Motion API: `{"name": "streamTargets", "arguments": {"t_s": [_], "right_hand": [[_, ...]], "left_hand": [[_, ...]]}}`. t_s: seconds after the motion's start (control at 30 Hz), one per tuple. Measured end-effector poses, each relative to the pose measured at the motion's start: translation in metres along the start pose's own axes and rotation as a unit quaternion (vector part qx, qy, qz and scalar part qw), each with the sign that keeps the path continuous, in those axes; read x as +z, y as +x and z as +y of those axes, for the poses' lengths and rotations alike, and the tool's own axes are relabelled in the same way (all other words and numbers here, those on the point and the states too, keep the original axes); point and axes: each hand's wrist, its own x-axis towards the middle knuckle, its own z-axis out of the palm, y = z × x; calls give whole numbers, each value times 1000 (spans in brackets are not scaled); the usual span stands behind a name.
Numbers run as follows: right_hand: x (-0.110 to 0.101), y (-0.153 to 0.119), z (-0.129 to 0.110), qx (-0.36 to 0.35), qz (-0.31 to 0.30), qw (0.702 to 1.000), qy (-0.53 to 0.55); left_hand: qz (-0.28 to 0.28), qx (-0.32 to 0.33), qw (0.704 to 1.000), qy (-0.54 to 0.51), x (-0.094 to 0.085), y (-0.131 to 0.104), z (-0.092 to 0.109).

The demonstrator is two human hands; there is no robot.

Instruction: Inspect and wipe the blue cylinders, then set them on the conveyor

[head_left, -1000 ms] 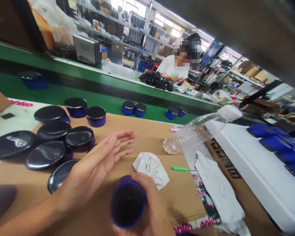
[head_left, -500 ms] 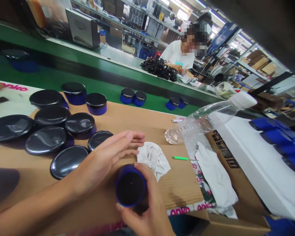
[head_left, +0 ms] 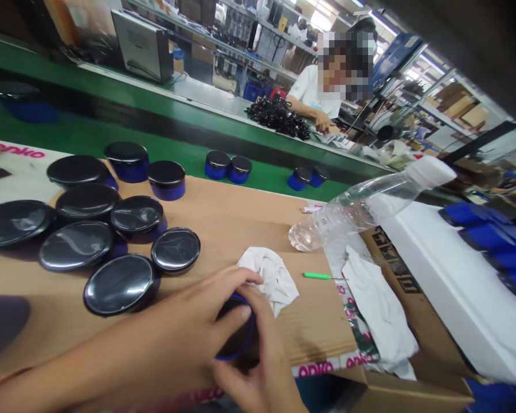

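Note:
A blue jar with a black top (head_left: 236,335) stands near the front of the cardboard, between both hands. My right hand (head_left: 266,355) wraps round its right side, fingers and thumb on the rim. From the left, my left hand (head_left: 210,310) reaches over the same jar, its thumb across the top and its fingers bent round the far side. A crumpled white cloth (head_left: 270,278) lies just beyond the hands. Several blue jars with glossy black lids (head_left: 120,284) stand to the left. A green-handled tool (head_left: 317,276) lies on the cardboard at the right.
A clear plastic bottle (head_left: 352,212) leans at the right, near a white cloth (head_left: 380,310) and a white box (head_left: 460,287) bearing blue items. Across the green conveyor (head_left: 176,143), which carries several jars, a person in a white shirt (head_left: 316,89) handles things beside black cables.
My left hand has come down from beyond the jar onto its top and closed round it. My right hand has stayed on the jar. The person opposite has moved a hand.

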Motion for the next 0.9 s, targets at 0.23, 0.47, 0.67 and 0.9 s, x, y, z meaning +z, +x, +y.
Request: {"name": "streamTargets", "arguments": {"t_s": [0.23, 0.47, 0.67, 0.9], "right_hand": [[1, 4, -2, 19, -13, 998, 58], [-32, 11, -10, -10, 28, 998, -60], [-70, 51, -37, -107, 96, 963, -228], [-66, 71, -55, -155, 97, 956, -227]], "left_hand": [[9, -23, 999, -40, -10, 11, 9], [126, 17, 989, -77, -10, 9, 14], [124, 38, 980, -150, -11, 2, 17], [79, 85, 943, -311, -16, 4, 31]]}}
